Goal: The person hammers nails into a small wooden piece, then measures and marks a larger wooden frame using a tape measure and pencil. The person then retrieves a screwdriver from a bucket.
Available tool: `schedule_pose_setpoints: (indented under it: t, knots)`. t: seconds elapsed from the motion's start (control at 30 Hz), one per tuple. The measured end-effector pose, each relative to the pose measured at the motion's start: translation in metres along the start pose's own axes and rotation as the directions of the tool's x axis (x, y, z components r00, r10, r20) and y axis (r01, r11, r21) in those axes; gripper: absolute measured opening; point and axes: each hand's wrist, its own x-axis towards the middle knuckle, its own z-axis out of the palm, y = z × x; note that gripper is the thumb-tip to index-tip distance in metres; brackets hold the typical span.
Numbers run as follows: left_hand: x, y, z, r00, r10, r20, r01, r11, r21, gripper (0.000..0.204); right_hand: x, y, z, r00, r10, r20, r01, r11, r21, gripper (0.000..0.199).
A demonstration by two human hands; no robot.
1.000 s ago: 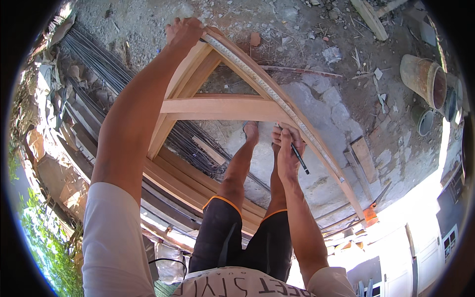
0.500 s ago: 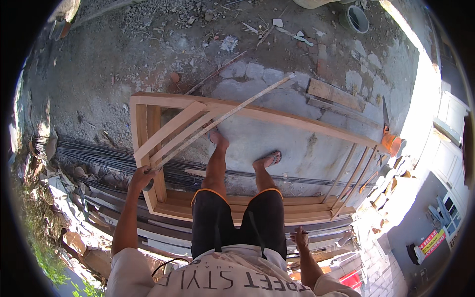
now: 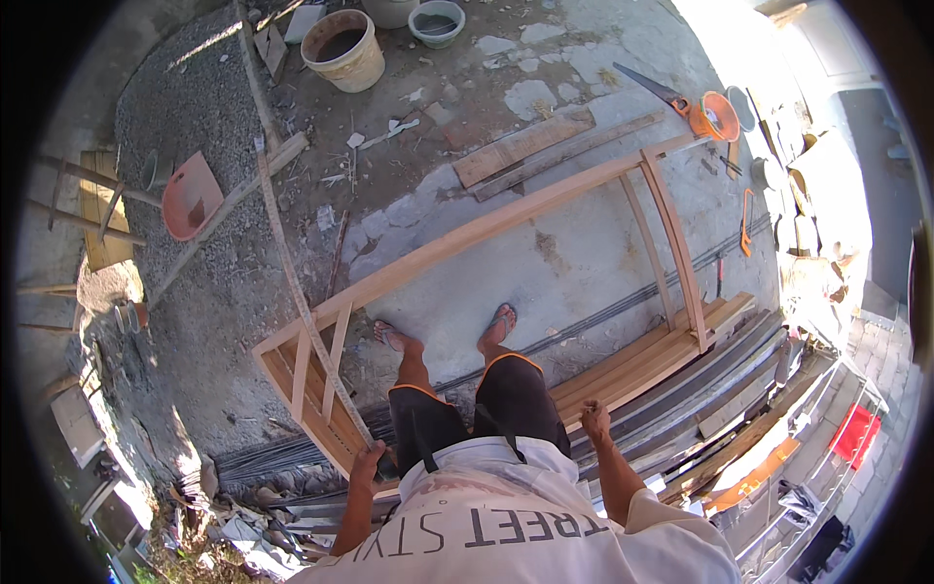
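My left hand [image 3: 365, 465] is closed at the near end of a long, thin, pale strip that looks like an extended measuring tape [image 3: 285, 232]; a dark lump beside the fingers looks like its case. The blade slants up and leftward across the corner of a wooden frame [image 3: 467, 226] lying on the ground. Short diagonal wooden pieces [image 3: 337, 360] span that corner. I stand inside the frame, both feet on the concrete. Off the frame's near side, my right hand [image 3: 595, 420] hangs with curled fingers; whatever small thing is in them is too small to name.
A handsaw [image 3: 647, 86] and an orange bucket [image 3: 715, 117] lie beyond the frame's far right corner. Loose boards [image 3: 525, 146] rest past its far side. Farther off are a large pale bucket [image 3: 345, 54] and a reddish basin [image 3: 193, 198]. Stacked lumber [image 3: 720, 389] lies near right.
My view has turned leftward, bringing the buckets and gravel into sight. The measuring tape's far end has swung from the right to the upper left. My left hand is closer to my body.
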Motion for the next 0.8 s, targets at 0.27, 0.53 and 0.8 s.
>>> schedule_pose_setpoints:
  t: [0.27, 0.53, 0.8]
  knots:
    - [-0.025, 0.112, 0.127, 0.983, 0.185, 0.015, -0.185, 0.974, 0.131, 0.033, 0.069, -0.039, -0.098, 0.997, -0.005, -0.078, 0.036, 0.912, 0.409, 0.045]
    - [0.041, 0.244, 0.253, 0.859, 0.471, 0.199, -0.506, 0.840, 0.196, 0.023, -0.011, 0.044, -0.126, 0.931, 0.305, 0.200, -0.346, 0.567, 0.748, 0.051]
    - [0.028, 0.359, 0.479, 0.695, 0.516, 0.501, -0.705, 0.626, 0.333, 0.041, -0.141, 0.082, -0.053, 0.570, 0.819, 0.062, -0.612, 0.373, 0.698, 0.048]
